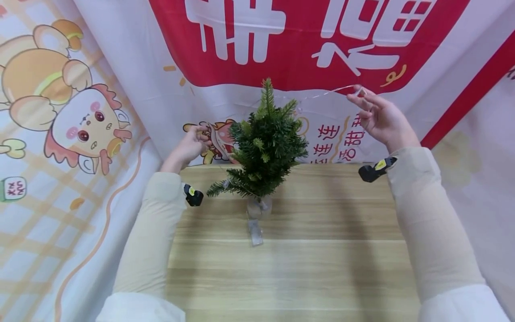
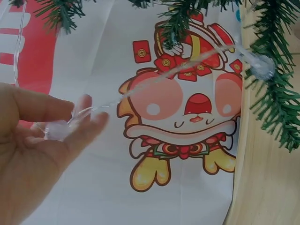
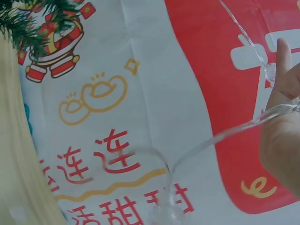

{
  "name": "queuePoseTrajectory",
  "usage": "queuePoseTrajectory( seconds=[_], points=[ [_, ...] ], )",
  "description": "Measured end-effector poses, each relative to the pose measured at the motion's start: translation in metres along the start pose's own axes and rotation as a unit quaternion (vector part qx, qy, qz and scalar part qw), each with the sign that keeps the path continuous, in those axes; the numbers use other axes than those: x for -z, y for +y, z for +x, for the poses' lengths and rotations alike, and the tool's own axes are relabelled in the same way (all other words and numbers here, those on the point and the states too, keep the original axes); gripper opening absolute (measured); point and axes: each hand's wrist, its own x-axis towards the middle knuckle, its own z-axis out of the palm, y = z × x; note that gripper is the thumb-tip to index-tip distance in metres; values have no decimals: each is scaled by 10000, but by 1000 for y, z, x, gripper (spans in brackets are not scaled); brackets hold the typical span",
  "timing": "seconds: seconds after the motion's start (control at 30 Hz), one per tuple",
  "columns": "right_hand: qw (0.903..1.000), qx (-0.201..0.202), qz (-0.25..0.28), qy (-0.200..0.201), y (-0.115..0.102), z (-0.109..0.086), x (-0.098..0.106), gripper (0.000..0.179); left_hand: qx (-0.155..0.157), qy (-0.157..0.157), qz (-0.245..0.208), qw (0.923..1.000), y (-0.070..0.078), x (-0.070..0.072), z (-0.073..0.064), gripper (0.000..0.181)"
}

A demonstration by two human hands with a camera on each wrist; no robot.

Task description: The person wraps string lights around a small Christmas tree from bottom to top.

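Note:
A small artificial Christmas tree (image 1: pixel 269 147) stands upright on a pale round base (image 1: pixel 259 207). My left hand (image 1: pixel 195 142), left of the tree, holds the clear wire of the string lights (image 2: pixel 161 78) between thumb and fingers. One clear bulb (image 2: pixel 57 130) lies against that hand's palm; another bulb (image 2: pixel 263 67) hangs by a low branch. On the right, my raised right hand (image 1: pixel 380 114) grips another stretch of the string lights (image 1: pixel 327 93), drawn out from behind the tree. Loose wire with a blurred bulb (image 3: pixel 171 213) dangles below it.
A clear, flat box-like piece (image 1: pixel 255 232) lies on the wooden table (image 1: pixel 297 277) in front of the tree base. Behind the table hangs a printed cloth (image 1: pixel 289 74) with a red panel. Another patterned cloth (image 1: pixel 36 147) covers the left side.

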Motion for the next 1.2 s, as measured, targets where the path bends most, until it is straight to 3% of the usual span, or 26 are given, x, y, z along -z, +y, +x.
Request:
queuePoseTrajectory(
  seconds=[0.17, 0.37, 0.53, 0.67, 0.83, 1.03, 1.2],
  points=[
    [9990, 67, 432, 56, 2, 3, 4, 34, -190, 525, -74, 9984, -3, -2, 3, 48],
    [9947, 447, 909, -172, -2, 7, -2, 37, -229, 999, -512, 9934, -7, -4, 8, 51],
    [9919, 804, 966, -161, -4, 9, -5, 40, -228, 1365, -957, 9857, -7, -7, 11, 49],
    [9910, 923, 959, -115, -4, 10, -8, 45, -372, 1663, -1291, 9769, -4, -10, 13, 33],
    [9849, 1007, 1371, -311, -5, 14, -18, 50, -311, 1557, -1831, 9702, 1, -9, 12, 30],
    [9769, 1192, 1694, -525, -9, 20, -35, 56, 11, 1461, -1973, 9694, 8, -5, 10, 46],
    [9708, 1409, 1820, -675, -12, 22, -48, 55, 33, 1463, -2175, 9650, 14, -5, 11, 49]
  ],
)
